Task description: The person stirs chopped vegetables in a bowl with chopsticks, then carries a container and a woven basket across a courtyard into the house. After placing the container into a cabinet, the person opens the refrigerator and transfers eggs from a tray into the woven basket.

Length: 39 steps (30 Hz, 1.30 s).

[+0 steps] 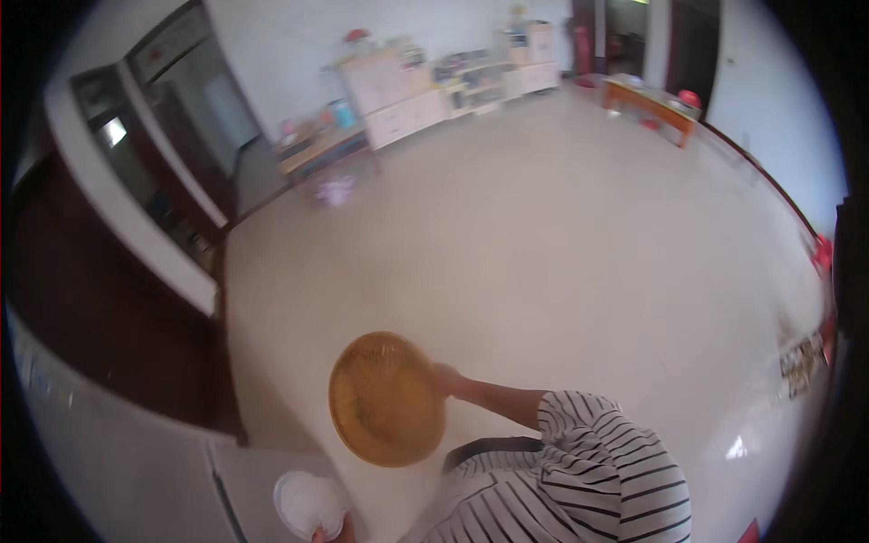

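My right hand grips the right rim of a round, shallow basket. The basket is yellow-brown and looks woven or perforated; its inside faces up toward me, and I make out nothing lying in it. Low in the picture, my left hand is partly cut off by the bottom edge. Its fingers hold a white bowl by the near side. White material, too blurred to identify, fills the bowl.
Pale glossy floor stretches ahead. Dark-framed doorways line the left wall. Along the far wall stand a wooden table and white cabinets. An orange-sided low table is at the far right. A cardboard-like box sits at right.
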Tool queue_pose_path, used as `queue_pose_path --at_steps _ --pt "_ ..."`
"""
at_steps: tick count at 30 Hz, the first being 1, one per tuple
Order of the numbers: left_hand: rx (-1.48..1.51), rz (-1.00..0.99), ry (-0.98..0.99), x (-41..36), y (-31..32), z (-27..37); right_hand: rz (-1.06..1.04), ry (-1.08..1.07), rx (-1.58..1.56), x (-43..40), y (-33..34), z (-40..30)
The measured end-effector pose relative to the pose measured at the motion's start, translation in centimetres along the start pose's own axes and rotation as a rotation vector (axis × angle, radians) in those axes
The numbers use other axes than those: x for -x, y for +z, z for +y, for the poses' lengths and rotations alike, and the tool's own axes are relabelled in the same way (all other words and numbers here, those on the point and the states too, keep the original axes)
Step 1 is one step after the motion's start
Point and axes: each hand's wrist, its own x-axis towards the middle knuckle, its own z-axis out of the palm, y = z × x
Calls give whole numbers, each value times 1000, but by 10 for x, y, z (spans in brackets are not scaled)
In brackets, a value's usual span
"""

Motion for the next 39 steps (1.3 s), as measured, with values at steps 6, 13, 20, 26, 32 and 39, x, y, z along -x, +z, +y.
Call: queue_pose_path --at_steps 6,13,20,26,32,39 --pt "912 -234 -482 -70 80 52 661 138 -573 -14 -74 10" --pt "1048 -384 -800 -207 198 47 736 361 -1025 -70 -154 78" --pt "992 -458 -866 -357 340 84 1170 355 -1599 -93 -211 92" --pt "860 -438 -789 -463 455 140 1298 121 -1955 -126 -258 169" --pt "871 -420 -732 -544 548 151 1208 -104 -1842 -229 -327 251" --pt "1055 -287 -873 -589 598 210 1236 368 -1455 -365 -467 106"
